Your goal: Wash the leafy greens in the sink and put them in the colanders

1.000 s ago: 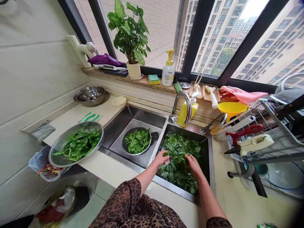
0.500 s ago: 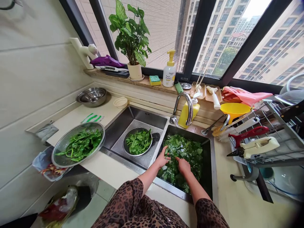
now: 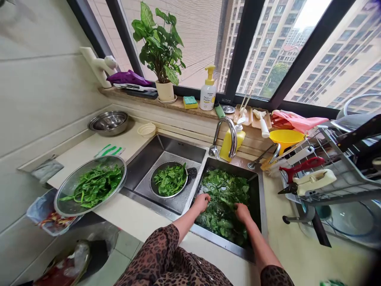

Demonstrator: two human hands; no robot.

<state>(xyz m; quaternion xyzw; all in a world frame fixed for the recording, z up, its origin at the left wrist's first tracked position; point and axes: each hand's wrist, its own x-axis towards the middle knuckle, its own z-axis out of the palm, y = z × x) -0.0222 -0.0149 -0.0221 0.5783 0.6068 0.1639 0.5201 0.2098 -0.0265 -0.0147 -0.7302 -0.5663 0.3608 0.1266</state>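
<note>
brushed stainless steel lines the sink (image 3: 181, 147), the faucet (image 3: 225, 118) is glossy chrome (quite shiny from where i stand), the yellow squeeze bottle (image 3: 228, 147) is smooth plastic, and the desk (image 3: 143, 210) looks smooth, with a faint sheen.

You have bright daylight pouring through the window (image 3: 256, 47), a washed-out sky (image 3: 312, 16), soft shadows, small glints on the wet greens (image 3: 223, 202), and stretched, blurred edges.

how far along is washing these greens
Looks done: the greens in the mesh strainer, and more in the steel bowl. In hand: the left hand and right hand are in the water among leaves. Left: the full pile of leaves in the right basin.
</note>
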